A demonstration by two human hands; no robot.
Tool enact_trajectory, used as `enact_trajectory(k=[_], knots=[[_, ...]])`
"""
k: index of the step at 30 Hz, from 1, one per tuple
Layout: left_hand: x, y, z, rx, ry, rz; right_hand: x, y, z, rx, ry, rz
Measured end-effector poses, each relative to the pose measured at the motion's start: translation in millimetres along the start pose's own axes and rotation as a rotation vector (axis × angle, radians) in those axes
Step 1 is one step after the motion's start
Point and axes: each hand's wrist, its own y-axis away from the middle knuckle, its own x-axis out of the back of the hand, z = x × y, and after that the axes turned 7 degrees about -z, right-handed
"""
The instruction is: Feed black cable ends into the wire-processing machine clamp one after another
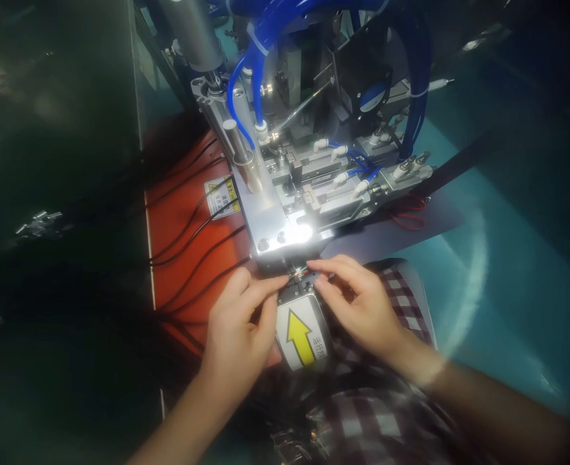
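My left hand is at the front of a metal machine, thumb and index finger closed in a pinch around one end of some thin wires. Across from it, my right hand has its fingertips at the other end of these wires, which show small hints of green and orange. The wires lie over a small dark fixture just below the machine's bright front plate. Glare and the fingers hide their exact ends. Under the fixture is a white label with a yellow arrow.
Blue air hoses and pneumatic cylinders stand behind the hands. Several black cables cross the orange base on the left. A warning label is on that base. Checked cloth covers my lap.
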Motion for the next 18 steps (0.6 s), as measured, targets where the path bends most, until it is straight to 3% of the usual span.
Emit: enact_trajectory(k=[7,14,18], knots=[[0.5,0.2,1.5,0.029,0.017,-0.011,3.8,-6.6,-6.0,0.166,0.093,0.026],[0.8,-1.0,2.9,0.039,0.015,-0.003,1.4,-8.5,-7.7,0.047,-0.014,-0.006],[1.2,-1.1,2.5,0.023,0.009,0.003,0.7,-10.9,-11.5,0.071,0.033,-0.047]])
